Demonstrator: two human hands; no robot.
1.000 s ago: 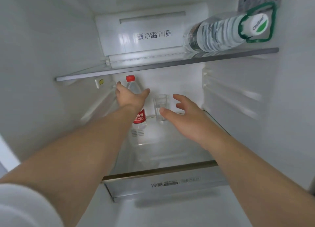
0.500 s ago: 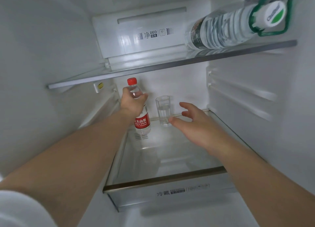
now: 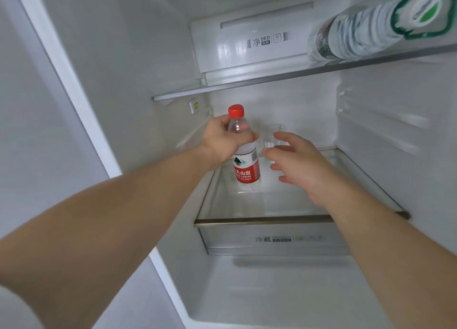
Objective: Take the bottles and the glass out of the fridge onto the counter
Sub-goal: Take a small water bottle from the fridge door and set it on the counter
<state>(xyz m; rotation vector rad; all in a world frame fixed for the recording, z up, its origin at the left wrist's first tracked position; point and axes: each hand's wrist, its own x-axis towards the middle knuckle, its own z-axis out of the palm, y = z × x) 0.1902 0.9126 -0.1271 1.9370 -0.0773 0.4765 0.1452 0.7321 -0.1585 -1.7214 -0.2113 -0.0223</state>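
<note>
Inside, left hand (image 3: pixel 222 140) grips water bottle (image 3: pixel 244 155); right hand (image 3: pixel 299 165) open by glass (image 3: pixel 272 138).

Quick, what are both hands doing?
Left hand: closed around the red-capped bottle.
Right hand: open, reaching for the glass, holding nothing.

1 head-worn wide-angle camera is looking forward and slightly down into the open fridge (image 3: pixel 371 155), from just outside its doorway; both forearms are reaching away from the lens; the upper shelf (image 3: pixel 247 85) is sitting above eye level; no second view is sharing this scene.
</note>
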